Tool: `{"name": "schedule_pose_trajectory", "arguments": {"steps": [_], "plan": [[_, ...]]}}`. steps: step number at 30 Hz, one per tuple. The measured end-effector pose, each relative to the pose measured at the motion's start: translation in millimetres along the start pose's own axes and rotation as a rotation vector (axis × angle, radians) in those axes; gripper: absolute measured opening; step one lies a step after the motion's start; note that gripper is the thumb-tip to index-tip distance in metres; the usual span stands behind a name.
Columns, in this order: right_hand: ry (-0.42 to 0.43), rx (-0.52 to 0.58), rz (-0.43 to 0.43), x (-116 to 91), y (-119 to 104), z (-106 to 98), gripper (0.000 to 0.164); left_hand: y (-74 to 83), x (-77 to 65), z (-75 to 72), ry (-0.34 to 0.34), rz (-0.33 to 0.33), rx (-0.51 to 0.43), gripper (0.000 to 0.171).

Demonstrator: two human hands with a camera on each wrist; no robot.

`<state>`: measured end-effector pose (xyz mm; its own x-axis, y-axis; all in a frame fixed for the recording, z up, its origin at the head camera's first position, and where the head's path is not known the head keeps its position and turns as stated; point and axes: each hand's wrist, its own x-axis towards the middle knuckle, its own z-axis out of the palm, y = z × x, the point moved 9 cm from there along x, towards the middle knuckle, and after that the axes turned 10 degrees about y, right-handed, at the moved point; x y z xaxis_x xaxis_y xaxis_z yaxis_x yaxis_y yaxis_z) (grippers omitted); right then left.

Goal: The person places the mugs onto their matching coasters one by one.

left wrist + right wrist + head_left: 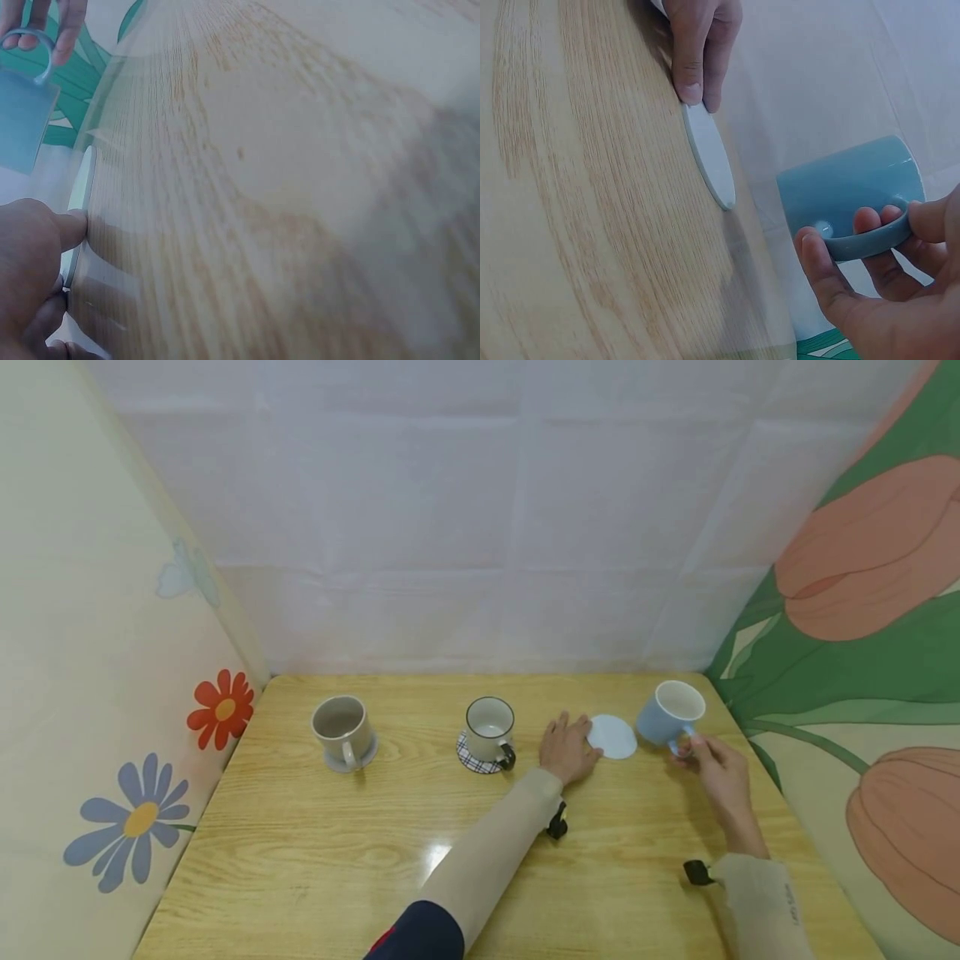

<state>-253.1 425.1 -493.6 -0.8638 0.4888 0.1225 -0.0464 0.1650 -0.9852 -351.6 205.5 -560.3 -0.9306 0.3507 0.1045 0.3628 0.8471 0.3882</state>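
Observation:
My right hand (723, 777) holds a light blue mug (660, 722) by its handle, fingers curled through the loop. In the right wrist view the blue mug (855, 191) appears lifted off the table. My left hand (568, 750) pinches the left edge of a round white coaster (613, 737), thumb and fingers at its rim. The right wrist view shows this coaster (709, 154) edge-on, low at the tabletop; whether it lies fully flat I cannot tell. The mug is to the right of the coaster, apart from it.
A cream mug with a black rim (489, 731) stands on a checked coaster (472, 762) left of my left hand. Farther left, a grey-beige mug (341, 727) stands on a grey coaster (370, 753). The wooden table (300, 860) ends at a white backdrop (465, 527).

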Motion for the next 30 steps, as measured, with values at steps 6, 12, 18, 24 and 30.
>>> {"name": "schedule_pose_trajectory", "arguments": {"steps": [6, 12, 18, 24, 30], "plan": [[-0.011, -0.014, -0.001, -1, 2, 3, 0.040, -0.4, -0.7, 1.0, 0.002, 0.003, -0.004, 0.063], [0.003, -0.002, 0.008, -2, 2, 4, 0.040, -1.2, -1.0, 2.8, 0.002, 0.011, -0.016, 0.063], [-0.003, 0.036, 0.008, -3, -1, 7, 0.039, -1.0, 0.1, 3.1, 0.020, 0.029, -0.009, 0.063], [-0.010, 0.068, -0.001, -3, -2, 10, 0.033, -0.7, 0.7, 2.2, 0.038, 0.041, -0.001, 0.062], [-0.010, 0.071, -0.009, -3, -2, 13, 0.025, 0.1, 1.0, 0.2, 0.041, 0.048, 0.011, 0.063]]}}
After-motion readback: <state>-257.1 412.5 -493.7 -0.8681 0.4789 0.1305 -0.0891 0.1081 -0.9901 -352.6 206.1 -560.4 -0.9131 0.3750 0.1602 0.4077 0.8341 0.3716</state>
